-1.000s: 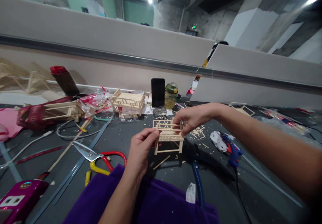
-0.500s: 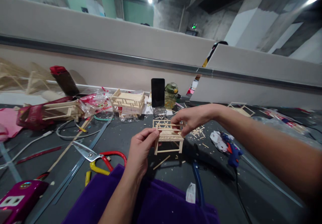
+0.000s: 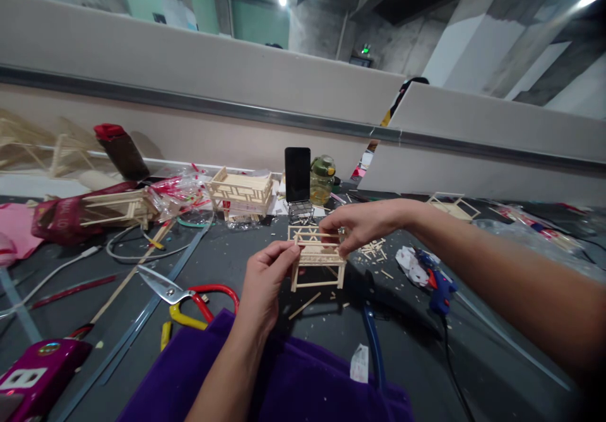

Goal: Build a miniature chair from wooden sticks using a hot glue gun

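Observation:
A small bed-like frame model (image 3: pixel 318 258) made of thin wooden sticks stands on the dark table in front of me. My left hand (image 3: pixel 267 277) pinches its left front corner post between thumb and fingers. From the right, my right hand (image 3: pixel 353 226) reaches over the model's right end, fingertips curled down at the upper rail. Those fingers are closed, and what lies between them is hidden. A loose stick (image 3: pixel 304 306) lies just in front of the model, and cut stick pieces (image 3: pixel 372 249) are scattered beyond my right hand.
Red-and-yellow-handled scissors (image 3: pixel 189 299) lie left of my left forearm. Blue-handled cutters (image 3: pixel 374 346) lie near the purple cloth (image 3: pixel 303 384). A blue glue gun (image 3: pixel 441 292) is under my right forearm. Behind stand a phone (image 3: pixel 298 175), a bottle (image 3: pixel 322 182) and another stick model (image 3: pixel 241 191).
My right hand has shifted very slightly left and down at the model's rail. My left hand and the model have stayed in place.

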`<state>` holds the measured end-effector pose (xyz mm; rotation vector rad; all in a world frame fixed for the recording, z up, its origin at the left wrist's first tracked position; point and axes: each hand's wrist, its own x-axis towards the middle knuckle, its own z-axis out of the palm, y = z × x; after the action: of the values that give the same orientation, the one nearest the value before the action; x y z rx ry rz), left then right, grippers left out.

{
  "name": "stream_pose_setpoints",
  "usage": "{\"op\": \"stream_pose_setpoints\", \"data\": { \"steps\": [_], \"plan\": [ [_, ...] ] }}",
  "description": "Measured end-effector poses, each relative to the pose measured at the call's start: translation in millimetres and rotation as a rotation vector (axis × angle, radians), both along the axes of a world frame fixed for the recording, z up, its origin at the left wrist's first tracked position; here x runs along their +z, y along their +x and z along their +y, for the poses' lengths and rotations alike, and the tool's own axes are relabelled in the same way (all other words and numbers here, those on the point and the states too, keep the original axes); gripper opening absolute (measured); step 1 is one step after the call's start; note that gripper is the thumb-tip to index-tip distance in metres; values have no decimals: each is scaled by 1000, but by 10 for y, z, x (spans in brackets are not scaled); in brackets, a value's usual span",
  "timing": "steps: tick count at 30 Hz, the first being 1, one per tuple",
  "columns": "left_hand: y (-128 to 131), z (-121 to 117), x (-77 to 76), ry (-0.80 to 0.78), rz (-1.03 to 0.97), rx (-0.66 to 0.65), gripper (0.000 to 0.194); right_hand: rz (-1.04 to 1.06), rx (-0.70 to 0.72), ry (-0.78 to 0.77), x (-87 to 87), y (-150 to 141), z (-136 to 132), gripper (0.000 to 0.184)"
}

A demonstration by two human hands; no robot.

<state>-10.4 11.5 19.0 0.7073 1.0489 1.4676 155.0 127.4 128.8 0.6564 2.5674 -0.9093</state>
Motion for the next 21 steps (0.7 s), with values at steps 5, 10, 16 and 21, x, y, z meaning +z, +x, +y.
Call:
{"op": "stream_pose_setpoints", "data": {
  "steps": [5,10,16,21],
  "plan": [
    [-3,0,-6,2,2,-4,25,-6,-14,54,-10,-3,-12,17],
    [1,1,-5,-2,6,-8,24,-10,-37,46,-8,-8,-15,22],
    [-2,5,-7,-5,0,-7,25,-9,-53,26,8,-10,-12,26],
    [1,-3,-9,6,4,-12,24,-33,-82,29,8,-24,-20,26]
  ]
}}
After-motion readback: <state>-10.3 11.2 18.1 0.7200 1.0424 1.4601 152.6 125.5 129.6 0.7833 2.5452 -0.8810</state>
